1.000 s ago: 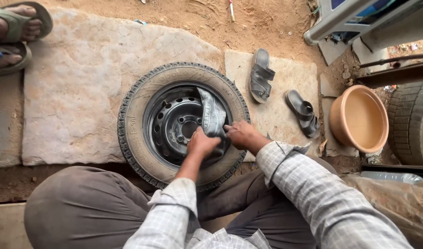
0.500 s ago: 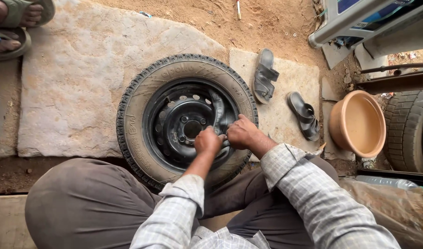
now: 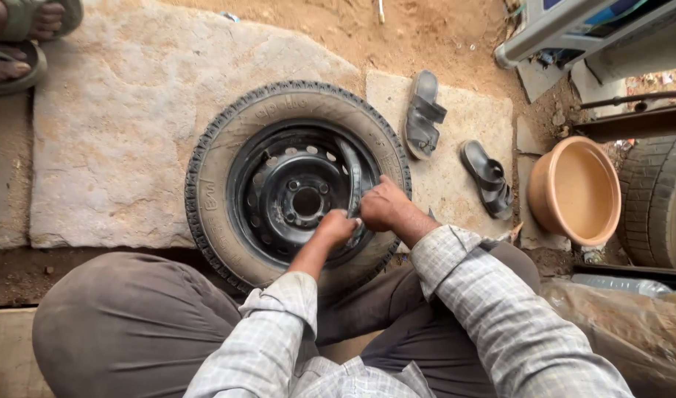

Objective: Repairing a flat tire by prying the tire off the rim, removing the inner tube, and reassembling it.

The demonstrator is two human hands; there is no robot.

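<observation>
Rubber strip [image 3: 352, 177] — soft, floppy, probably grimy — tucked along the black rim [image 3: 297, 199] inside the tyre [image 3: 227, 140] on stone slabs. Pinched by both left hand [image 3: 336, 225] and right hand [image 3: 382, 205]; best gripped near its edge.

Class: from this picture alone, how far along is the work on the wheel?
Done: part of the grey strip already lies along the rim inside the tyre. In hand: both hands, left and right, press the strip at the rim's near-right edge. Left: whether it goes further round cannot be told.
</observation>
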